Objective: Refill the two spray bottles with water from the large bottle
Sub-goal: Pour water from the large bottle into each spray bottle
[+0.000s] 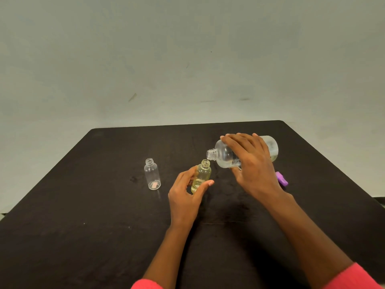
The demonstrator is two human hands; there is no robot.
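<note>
Two small bottles: the yellow bottle [201,176] stands near the middle of the desk [83,205], upright and uncapped, with a shallow layer of liquid at the bottom. The clear bottle [152,175] is to its left, well apart, upright, uncapped and seemingly empty.
Big bottle [224,156]: tipped almost flat above the desk, mouth pointing left, just above and beside the yellow bottle's mouth. No stream can be made out.
Right hand [250,161]: wrapped over the big bottle from above, fingers curled across its shoulder.
Left hand [185,192]: thumb and fingers curled round the yellow bottle's lower body.
Spill risk: both mouths are narrow and the big one sits slightly to one side. A steeper tilt would likely send a gulp past the neck onto the desk and the left hand.
Overfill risk: the small body would fill fast from so wide a bottle, so a late tilt back would flood the rim.
Slip risk: smooth plastic, once wet, could turn under a grip from the top.
Tip risk: the clear bottle looks light and stands unheld, so a brush from a forearm could topple it.
Materials: all three bottles look like thin, glossy, see-through plastic, one tinted yellow. The desk is dark, matt and faintly grainy.
Shapes: round bodies, sloped shoulders and threaded necks. The big bottle carries a printed label.
Cap [281,178]: purple, lying toward the desk's right edge, partly behind the right wrist.
</note>
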